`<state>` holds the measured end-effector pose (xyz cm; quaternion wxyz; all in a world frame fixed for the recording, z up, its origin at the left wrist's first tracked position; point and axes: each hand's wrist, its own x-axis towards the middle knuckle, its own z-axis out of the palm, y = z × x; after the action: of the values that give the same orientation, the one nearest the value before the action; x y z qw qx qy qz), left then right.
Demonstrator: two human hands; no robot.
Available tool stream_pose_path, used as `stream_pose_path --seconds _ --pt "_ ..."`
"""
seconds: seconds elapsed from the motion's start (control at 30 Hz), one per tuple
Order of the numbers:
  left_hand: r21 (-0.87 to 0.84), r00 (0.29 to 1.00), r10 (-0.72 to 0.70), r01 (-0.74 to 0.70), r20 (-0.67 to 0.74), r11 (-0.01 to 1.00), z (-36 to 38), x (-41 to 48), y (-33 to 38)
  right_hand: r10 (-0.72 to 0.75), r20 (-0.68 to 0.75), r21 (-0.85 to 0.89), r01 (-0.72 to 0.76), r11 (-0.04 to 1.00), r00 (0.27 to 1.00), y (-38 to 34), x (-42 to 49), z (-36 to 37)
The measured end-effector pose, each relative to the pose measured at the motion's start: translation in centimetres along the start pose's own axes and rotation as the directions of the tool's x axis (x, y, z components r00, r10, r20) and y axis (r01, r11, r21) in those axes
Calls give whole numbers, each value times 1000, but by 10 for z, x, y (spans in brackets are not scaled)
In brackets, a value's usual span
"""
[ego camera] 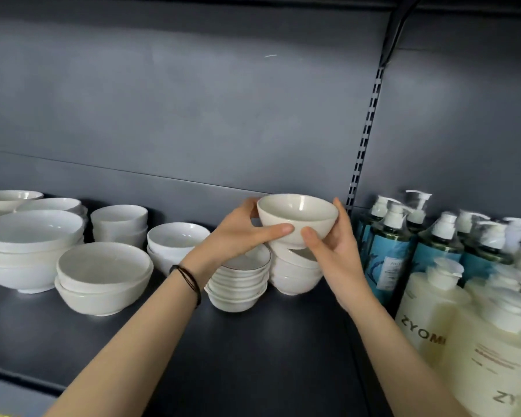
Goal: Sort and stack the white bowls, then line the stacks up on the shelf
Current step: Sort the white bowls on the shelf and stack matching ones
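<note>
I hold a small white bowl [297, 212] upright between both hands, just above a stack of similar deep bowls [292, 275]. My left hand [242, 233] grips its left side and my right hand [333, 251] its right side. A stack of shallow rimmed dishes [238, 284] stands just left of that stack, partly behind my left wrist. Further left on the dark shelf [253, 350] stand other white stacks: wide bowls [103, 278], large bowls [32, 248], tall cups [119, 222] and a round bowl stack [175, 239].
Pump bottles fill the shelf's right side: blue-labelled ones [388, 254] behind, cream ones [427, 308] in front, close to my right forearm. A slotted upright [364, 136] divides the grey back panel. More plates [9, 198] sit at the far left.
</note>
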<state>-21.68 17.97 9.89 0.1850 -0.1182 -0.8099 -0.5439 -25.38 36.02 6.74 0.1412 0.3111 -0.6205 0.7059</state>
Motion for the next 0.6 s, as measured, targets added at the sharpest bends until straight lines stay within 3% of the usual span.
stream_pose_path --seconds 0.13,0.33,0.6 --pt "104 991 -9 -5 131 995 5 24 -10 27 -26 -86 -29 996 999 24 2 -11" --pt "119 960 -18 -17 280 993 6 45 -22 101 1 -176 -99 979 995 41 12 -23" --pt "178 944 -55 -4 324 984 10 53 -36 191 5 -252 -184 950 982 58 9 -29"
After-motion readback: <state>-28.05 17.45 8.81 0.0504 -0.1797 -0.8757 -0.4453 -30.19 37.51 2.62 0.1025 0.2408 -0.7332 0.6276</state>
